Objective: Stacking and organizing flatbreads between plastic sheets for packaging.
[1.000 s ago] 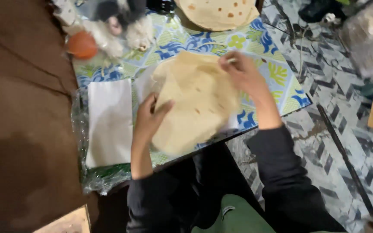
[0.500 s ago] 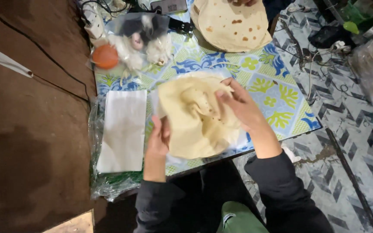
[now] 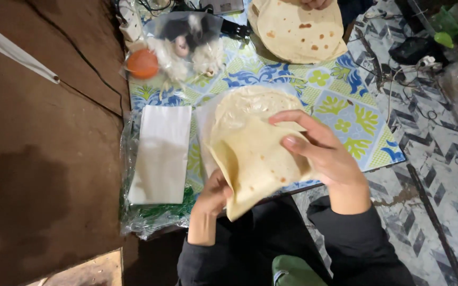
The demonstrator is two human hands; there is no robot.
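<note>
A pale round flatbread (image 3: pixel 253 159) is folded over on itself and held up over the near edge of the patterned table (image 3: pixel 356 127). My right hand (image 3: pixel 319 153) grips its upper right edge, fingers over the fold. My left hand (image 3: pixel 214 193) holds it from below at the lower left, partly hidden by the bread. Under the folded piece more flatbread (image 3: pixel 245 103) lies on a white sheet.
A stack of browned flatbreads (image 3: pixel 300 29) sits at the table's far edge. A white paper stack (image 3: pixel 160 153) lies in clear plastic at the left. An orange ball (image 3: pixel 142 63) and a clear bag (image 3: pixel 192 42) are at the far left. Brown wall left, tiled floor right.
The flatbread lay flat under both hands a second ago. It has since been folded and lifted toward me, my right hand now pinching the fold.
</note>
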